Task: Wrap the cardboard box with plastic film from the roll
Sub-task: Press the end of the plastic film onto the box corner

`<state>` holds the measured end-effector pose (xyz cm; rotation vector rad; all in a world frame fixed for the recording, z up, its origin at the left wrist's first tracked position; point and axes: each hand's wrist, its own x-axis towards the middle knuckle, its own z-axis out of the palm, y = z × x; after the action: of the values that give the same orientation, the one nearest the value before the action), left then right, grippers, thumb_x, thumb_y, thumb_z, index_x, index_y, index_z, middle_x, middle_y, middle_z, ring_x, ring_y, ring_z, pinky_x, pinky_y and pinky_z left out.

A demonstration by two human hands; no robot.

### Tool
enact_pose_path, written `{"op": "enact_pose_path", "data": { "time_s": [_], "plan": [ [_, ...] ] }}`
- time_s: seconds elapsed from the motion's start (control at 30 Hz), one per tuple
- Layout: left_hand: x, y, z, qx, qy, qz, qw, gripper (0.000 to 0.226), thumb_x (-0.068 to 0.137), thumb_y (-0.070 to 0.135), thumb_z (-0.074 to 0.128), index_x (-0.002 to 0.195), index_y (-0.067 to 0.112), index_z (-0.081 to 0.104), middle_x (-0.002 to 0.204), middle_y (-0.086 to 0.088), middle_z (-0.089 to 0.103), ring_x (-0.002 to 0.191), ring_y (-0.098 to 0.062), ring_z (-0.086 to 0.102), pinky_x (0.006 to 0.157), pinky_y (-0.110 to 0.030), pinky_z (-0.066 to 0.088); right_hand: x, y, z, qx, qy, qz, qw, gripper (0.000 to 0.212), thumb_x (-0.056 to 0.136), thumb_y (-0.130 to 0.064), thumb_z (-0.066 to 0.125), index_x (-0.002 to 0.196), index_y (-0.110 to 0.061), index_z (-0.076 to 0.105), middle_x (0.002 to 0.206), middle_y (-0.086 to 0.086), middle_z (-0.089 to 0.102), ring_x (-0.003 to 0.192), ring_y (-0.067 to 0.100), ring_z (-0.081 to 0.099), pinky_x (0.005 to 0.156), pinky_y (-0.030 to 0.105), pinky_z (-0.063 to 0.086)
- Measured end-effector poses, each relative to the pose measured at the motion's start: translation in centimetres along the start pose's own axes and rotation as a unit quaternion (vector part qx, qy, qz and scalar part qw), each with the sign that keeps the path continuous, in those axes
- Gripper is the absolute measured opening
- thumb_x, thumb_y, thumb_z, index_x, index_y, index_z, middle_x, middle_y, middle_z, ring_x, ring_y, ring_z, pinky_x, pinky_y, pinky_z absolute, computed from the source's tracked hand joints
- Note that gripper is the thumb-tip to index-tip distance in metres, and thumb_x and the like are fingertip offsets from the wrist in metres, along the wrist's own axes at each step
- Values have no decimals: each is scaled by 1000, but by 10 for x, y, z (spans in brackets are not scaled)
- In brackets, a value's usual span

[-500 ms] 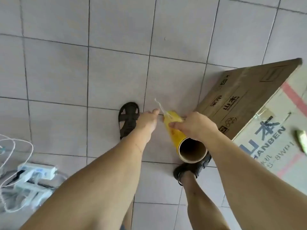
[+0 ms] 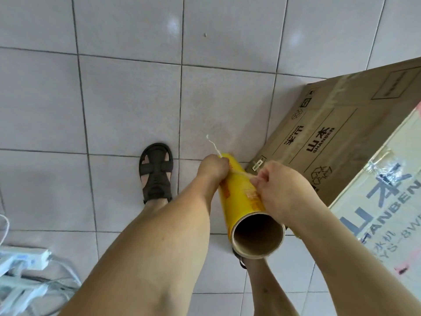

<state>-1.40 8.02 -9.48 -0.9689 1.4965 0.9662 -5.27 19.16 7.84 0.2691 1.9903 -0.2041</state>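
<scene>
From the head camera I look straight down at a pale tiled floor (image 2: 127, 94) with both of my hands working on the yellow roll of plastic film (image 2: 241, 192), which is held in the air above the tiles with its open cardboard core (image 2: 256, 236) pointing back at me. My left hand (image 2: 213, 167) is closed around the far end of the roll, and a thin twisted strand of film (image 2: 213, 144) sticks up past its knuckles. My right hand (image 2: 284, 190) sits on the near side of the roll, fingers pinched together on a bit of loose film at the surface of the roll; how much of the roll itself it carries I cannot tell. The cardboard box (image 2: 337, 137) stands on the floor just to the right of the roll, its brown side printed with black marks and its paler top face taped. A foot in a dark sandal (image 2: 156, 172) is planted on the tiles to the left of my hands. White power strips with cables (image 2: 27, 270) lie at the lower left corner.
</scene>
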Motion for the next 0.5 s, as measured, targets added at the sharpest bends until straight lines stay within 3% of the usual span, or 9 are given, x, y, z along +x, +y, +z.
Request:
{"op": "enact_pose_path", "data": {
  "time_s": [0.13,0.27,0.43,0.5],
  "plan": [
    [-10,-16,28,82,3,23,996,39,112,20,48,136,-3,68,145,-29,66,134,-44,62,105,-42,50,-27,12,14,78,7,27,997,21,103,-44,43,93,-26,49,81,-3,63,77,19,61,74,42,54],
    [-26,-28,56,15,-2,12,1000,37,117,19,41,132,-4,66,141,-27,66,135,-42,61,100,-39,48,-40,21,21,92,47,31,994,24,105,-43,38,89,-25,44,73,-5,61,69,14,57,64,36,48],
    [-5,-10,64,-3,3,56,998,40,118,26,44,133,-3,67,142,-25,68,136,-41,61,100,-38,47,-26,28,2,-79,61,-28,995,17,106,-37,36,94,-25,39,72,-7,54,67,13,55,56,31,44],
    [5,3,69,11,-11,84,996,36,117,25,47,128,-2,68,137,-25,70,132,-41,63,98,-38,48,-19,32,-9,-182,60,-56,980,15,104,-28,40,91,-27,33,71,-9,50,61,10,47,49,27,33]
  ]
}}
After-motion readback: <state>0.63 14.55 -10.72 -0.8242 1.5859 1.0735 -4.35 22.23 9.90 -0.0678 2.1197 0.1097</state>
